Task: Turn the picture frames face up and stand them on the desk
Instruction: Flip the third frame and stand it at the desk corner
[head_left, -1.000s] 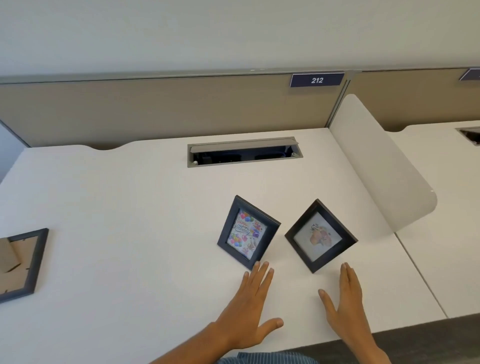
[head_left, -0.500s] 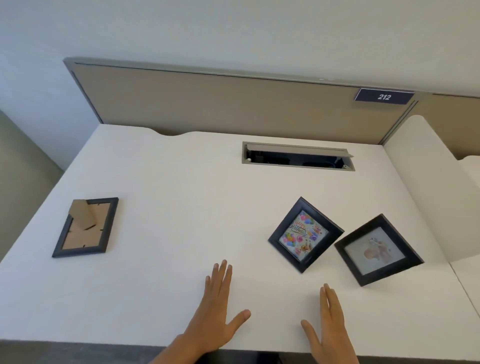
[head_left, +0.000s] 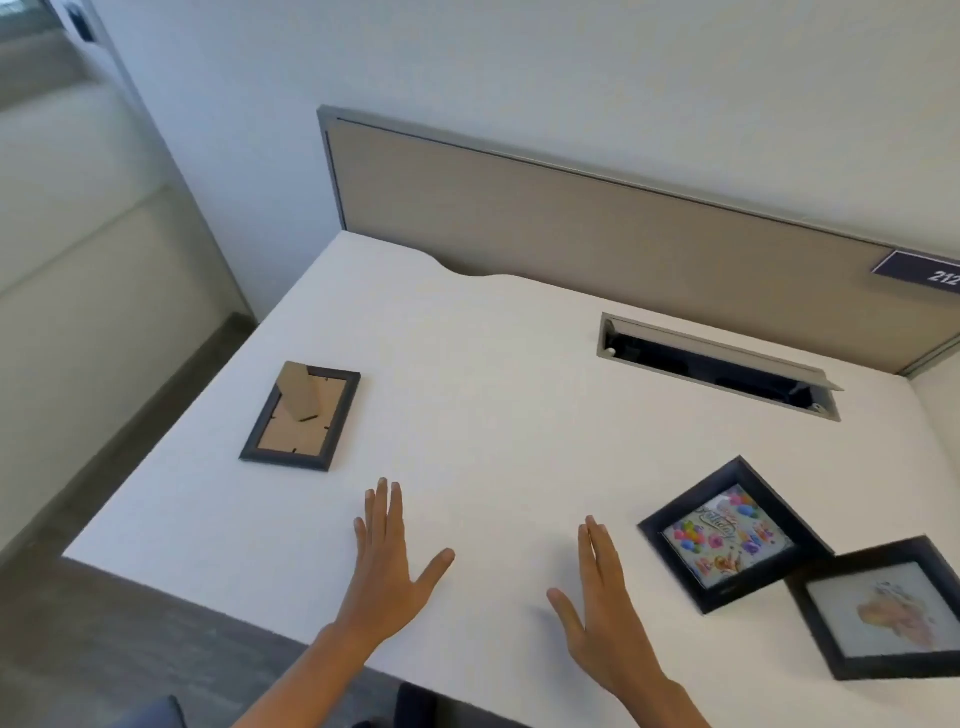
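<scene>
A dark picture frame lies face down at the left of the white desk, its brown backing and cardboard stand pointing up. At the right, a black frame with a colourful balloon picture stands propped, and beside it a black frame with a pale drawing does the same. My left hand hovers flat and empty above the desk's front, below and right of the face-down frame. My right hand is flat and empty too, just left of the balloon frame.
An open cable slot is set into the back of the desk. A beige partition with a "212" tag stands behind. The desk's left edge drops to a grey floor.
The view has swung left, so the face-down frame is now nearer the middle. Both hands have shifted left, away from the two standing frames, still holding nothing.
</scene>
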